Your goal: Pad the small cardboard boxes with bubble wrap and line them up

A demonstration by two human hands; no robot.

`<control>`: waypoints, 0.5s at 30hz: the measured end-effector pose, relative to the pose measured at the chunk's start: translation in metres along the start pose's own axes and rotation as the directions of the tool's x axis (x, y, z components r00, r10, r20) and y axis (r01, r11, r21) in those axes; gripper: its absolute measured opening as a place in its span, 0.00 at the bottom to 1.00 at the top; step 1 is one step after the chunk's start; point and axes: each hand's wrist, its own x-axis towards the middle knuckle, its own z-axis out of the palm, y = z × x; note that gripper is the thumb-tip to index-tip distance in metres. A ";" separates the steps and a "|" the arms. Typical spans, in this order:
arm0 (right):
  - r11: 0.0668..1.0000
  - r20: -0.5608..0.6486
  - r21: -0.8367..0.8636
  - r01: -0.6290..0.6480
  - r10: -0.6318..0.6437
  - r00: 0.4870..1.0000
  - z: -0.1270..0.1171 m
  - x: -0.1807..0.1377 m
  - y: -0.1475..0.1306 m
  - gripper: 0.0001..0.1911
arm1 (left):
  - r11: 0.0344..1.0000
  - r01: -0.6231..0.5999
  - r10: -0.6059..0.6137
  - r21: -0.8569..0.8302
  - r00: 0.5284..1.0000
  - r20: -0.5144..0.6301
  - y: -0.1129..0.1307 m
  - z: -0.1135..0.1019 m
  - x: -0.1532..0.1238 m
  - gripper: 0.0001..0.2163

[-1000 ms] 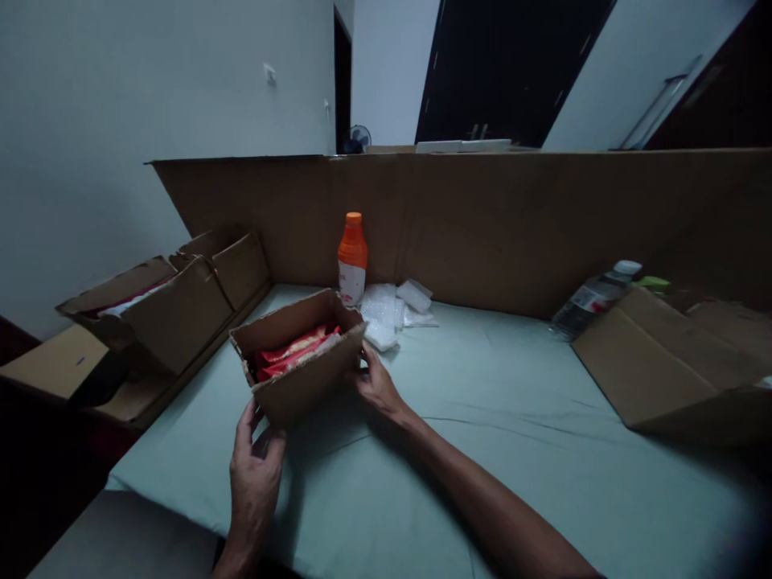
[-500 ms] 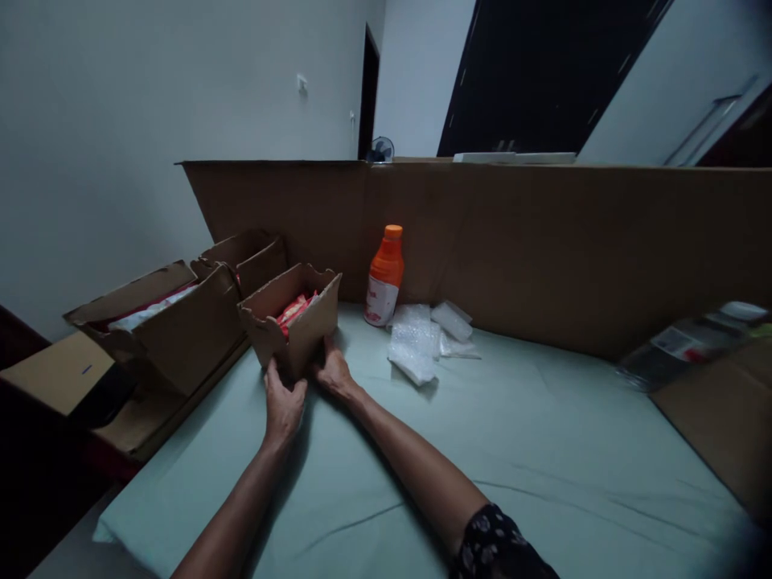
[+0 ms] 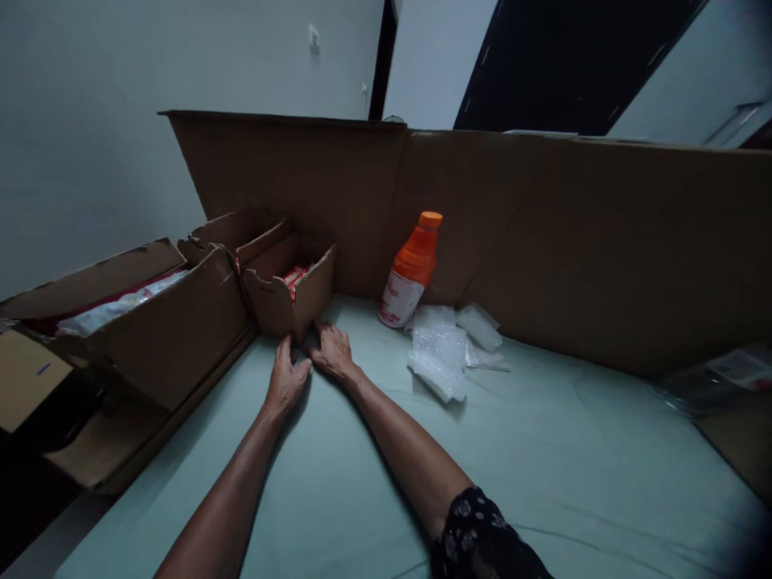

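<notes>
A small open cardboard box [image 3: 271, 310] with red packets [image 3: 295, 278] inside stands on the pale green cloth, close against the other boxes at the left. At its near lower corner is my left hand [image 3: 287, 379], fingertips against the base and thumb spread to the right. My right hand [image 3: 334, 351] lies low at the right side of the same corner, fingers stretched toward the box's lower edge. Both hands look open, touching the box rather than wrapped round it. Some fingertips are hard to make out in the shadow.
A longer cardboard box [image 3: 169, 330] with white and red packaging sits at the left, another cardboard box [image 3: 226, 229] behind it. An orange bottle [image 3: 410, 273] stands beside bubble wrap [image 3: 439, 354]. A tall cardboard panel [image 3: 560, 249] runs along the back. A clear plastic bottle [image 3: 717, 382] lies far right.
The small box has moved back and left, up against the neighbouring boxes. My hands followed it and now rest lower at its near corner. The view has tilted down and shifted left.
</notes>
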 end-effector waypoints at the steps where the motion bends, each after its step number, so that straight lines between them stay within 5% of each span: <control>1: 1.000 -0.004 -0.016 0.015 -0.015 1.000 0.000 -0.003 -0.002 0.31 | 1.000 -0.001 0.001 0.016 1.000 0.002 0.001 -0.002 -0.001 0.34; 5: 0.993 -0.017 -0.096 0.074 -0.076 0.997 -0.005 -0.036 -0.015 0.19 | 0.995 -0.002 0.000 0.101 1.000 0.013 0.018 -0.009 -0.011 0.34; 10: 0.970 -0.055 -0.215 0.109 -0.124 0.991 -0.011 -0.120 -0.031 0.17 | 0.979 -0.026 0.005 0.201 0.994 0.105 0.043 -0.018 -0.038 0.41; 15: 0.892 -0.062 -0.388 0.233 -0.277 0.959 -0.016 -0.213 -0.030 0.24 | 0.889 -0.273 0.176 0.367 0.945 0.276 0.011 -0.015 -0.088 0.30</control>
